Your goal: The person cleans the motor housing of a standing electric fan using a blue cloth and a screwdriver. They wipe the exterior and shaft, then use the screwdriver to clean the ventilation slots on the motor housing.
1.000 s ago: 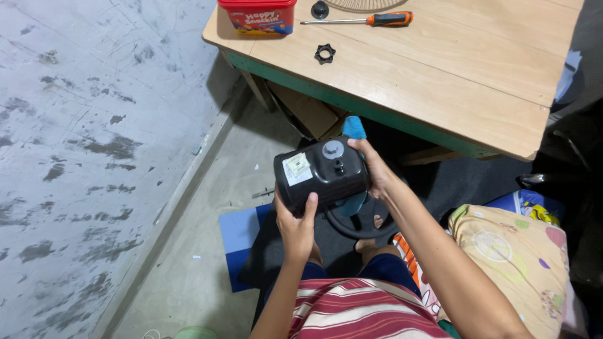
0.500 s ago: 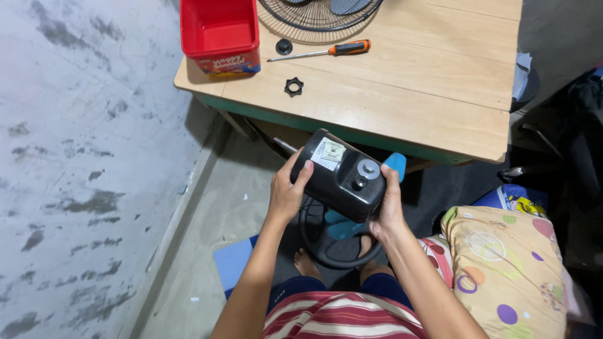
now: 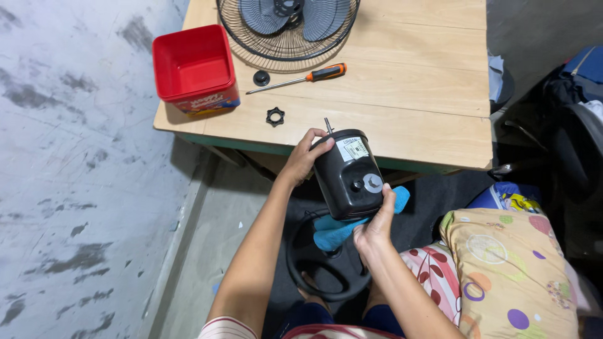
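The right hand [image 3: 372, 227] grips the rear of the black fan motor housing [image 3: 348, 174] with a blue cloth [image 3: 333, 229]; the left hand [image 3: 304, 155] clasps its front end, just before the wooden table [image 3: 414, 107] edge. The cloth may slip, so the housing could drop

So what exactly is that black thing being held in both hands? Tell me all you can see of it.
The black housing is a rounded, glossy casing that looks like plastic, apparently a fan's motor unit. It bears a pale sticker near its far end, a grey round knob and a small black button on its side, and a thin metal shaft juts from the far end. It is held tilted above the wooden table's near edge. The left hand grips its far end; the right hand holds its near end with a blue cloth.
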